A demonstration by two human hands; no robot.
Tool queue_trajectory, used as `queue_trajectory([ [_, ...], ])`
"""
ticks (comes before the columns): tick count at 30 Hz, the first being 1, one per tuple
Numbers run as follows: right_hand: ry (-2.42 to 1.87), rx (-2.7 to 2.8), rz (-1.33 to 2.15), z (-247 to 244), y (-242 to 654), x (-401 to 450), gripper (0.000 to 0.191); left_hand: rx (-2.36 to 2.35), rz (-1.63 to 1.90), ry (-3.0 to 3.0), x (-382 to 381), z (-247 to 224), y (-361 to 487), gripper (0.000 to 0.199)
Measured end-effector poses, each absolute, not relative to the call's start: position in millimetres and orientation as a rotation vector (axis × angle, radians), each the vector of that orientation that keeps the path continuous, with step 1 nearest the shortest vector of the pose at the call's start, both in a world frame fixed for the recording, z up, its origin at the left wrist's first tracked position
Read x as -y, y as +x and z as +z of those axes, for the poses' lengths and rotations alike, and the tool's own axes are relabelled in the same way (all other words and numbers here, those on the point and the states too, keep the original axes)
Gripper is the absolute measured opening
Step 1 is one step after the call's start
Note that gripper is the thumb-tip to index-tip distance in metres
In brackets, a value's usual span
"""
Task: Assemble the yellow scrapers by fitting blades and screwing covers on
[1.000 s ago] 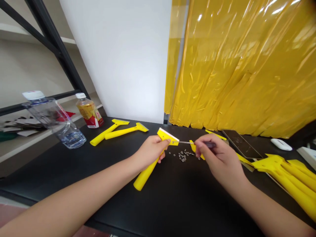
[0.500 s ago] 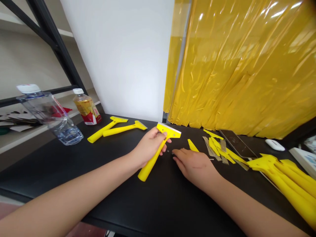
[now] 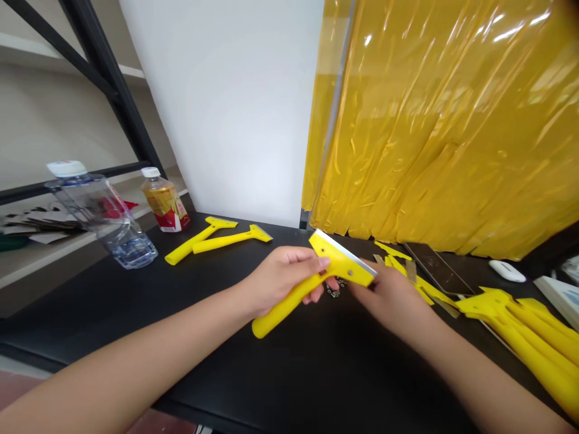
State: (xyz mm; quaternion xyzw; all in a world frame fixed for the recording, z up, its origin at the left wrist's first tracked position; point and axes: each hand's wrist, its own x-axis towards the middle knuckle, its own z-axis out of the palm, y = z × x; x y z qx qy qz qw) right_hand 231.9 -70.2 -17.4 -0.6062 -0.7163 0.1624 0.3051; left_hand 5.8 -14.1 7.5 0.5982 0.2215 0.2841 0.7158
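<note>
While the left hand pinches a yellow scraper below its head, thumb on top, the handle slants back toward the wrist in the head view. The right hand is at the far end of that head; its fingers are blurred and partly hidden, so I cannot tell whether they are spread or gripping. Small metal pieces lie on the surface between the hands, yellow strips beyond the right one.

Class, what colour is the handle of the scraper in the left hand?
Yellow; the handle shows best in the head view.
</note>
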Motion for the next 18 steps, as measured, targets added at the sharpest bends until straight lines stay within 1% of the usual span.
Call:
queue_trajectory([
  [1, -1.543, 1.757, 0.661, -12, 235, 71, 0.018, -0.468, 0.573, 1.348, 18, 8, 5, 0.03],
  [3, -1.402, 1.487, 1.061, -4, 235, 73, 0.027, -0.466, 0.467, 1.397, 24, 8, 5, 0.03],
  [5, -1.296, 1.287, 1.32, 0, 230, 77, 0.033, -0.488, 0.398, 1.451, 29, 7, 6, 0.032],
  [7, -1.221, 1.186, 1.469, 0, 224, 81, 0.033, -0.507, 0.37, 1.501, 32, 5, 7, 0.034],
  [9, -1.173, 1.132, 1.546, -2, 220, 84, 0.031, -0.518, 0.367, 1.536, 31, 4, 8, 0.034],
  [12, -1.142, 1.08, 1.571, -5, 222, 85, 0.028, -0.527, 0.385, 1.555, 27, 3, 7, 0.035],
  [18, -1.09, 1.111, 1.558, -4, 228, 83, 0.033, -0.562, 0.394, 1.584, 19, 1, 6, 0.034],
])
